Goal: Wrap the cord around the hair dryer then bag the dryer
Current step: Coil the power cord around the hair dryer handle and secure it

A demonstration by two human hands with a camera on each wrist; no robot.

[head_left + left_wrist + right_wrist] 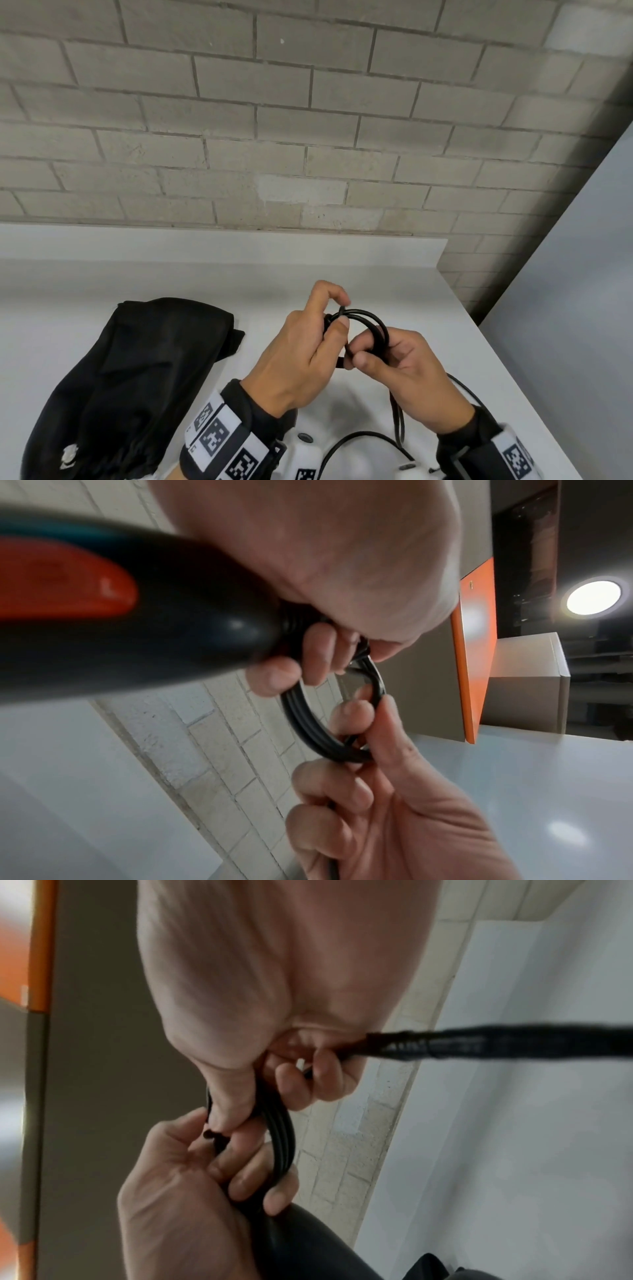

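Note:
The black hair dryer handle [192,631] with its orange switch [61,574] lies in my left hand [342,312], hidden under that hand in the head view. The black cord [375,325] is coiled into several small loops [308,723] at the handle's end. My left thumb and forefinger pinch the top of the loops. My right hand [360,352] grips the loops' lower side [281,1139], fingers curled round them. Loose cord [397,421] trails down to the table and toward me. The black fabric bag [137,377] lies flat on the white table [411,301], left of my hands.
A grey brick wall [308,137] stands behind the table. The table's right edge [513,387] runs diagonally beside a grey panel [582,274]. An orange panel [476,642] and a cardboard box [527,685] show in the left wrist view.

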